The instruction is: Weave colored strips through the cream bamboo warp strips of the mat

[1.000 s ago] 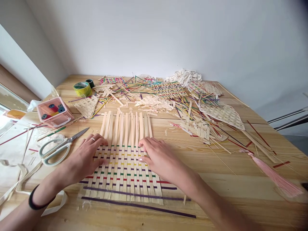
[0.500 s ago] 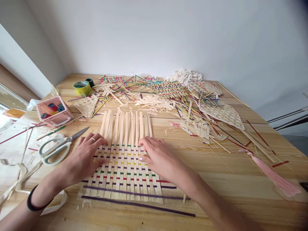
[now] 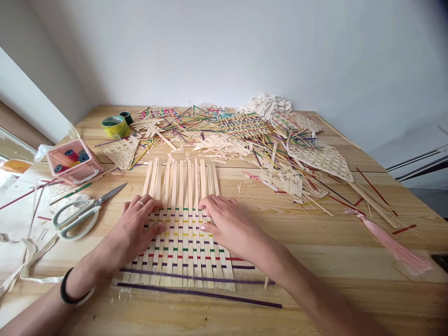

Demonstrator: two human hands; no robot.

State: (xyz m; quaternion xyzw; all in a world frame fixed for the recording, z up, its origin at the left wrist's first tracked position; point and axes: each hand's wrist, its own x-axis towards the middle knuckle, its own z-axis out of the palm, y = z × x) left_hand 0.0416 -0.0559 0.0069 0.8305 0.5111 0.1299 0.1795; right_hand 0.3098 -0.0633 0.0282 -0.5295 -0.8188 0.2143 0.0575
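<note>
A half-woven mat [image 3: 189, 242] of pale flat strips, crossed by thin purple, yellow, green and red strips, lies in front of me. Its unwoven pale ends [image 3: 180, 182] fan out away from me. My left hand [image 3: 138, 226] is closed on the mat's left side, fingers curled at the topmost green strip [image 3: 184, 209] and thumb lower on the weave. On the right side my right hand [image 3: 229, 224] grips it likewise, fingers bent at the green strip. Beneath my fingers the strips are hidden. One loose purple strip [image 3: 199, 295] lies along the near edge over clear tape.
Scissors [image 3: 87, 212] and a pink box [image 3: 75, 163] of thread spools are at left, with yellow tape [image 3: 115, 127] behind. Loose strips and scraps [image 3: 224, 144] cover the back. At right are a woven fan [image 3: 320, 161] and a pink tassel [image 3: 392, 245].
My left hand has shifted slightly right, inward along the green strip. My right hand stays nearly in place on the mat. The whole view has moved a little.
</note>
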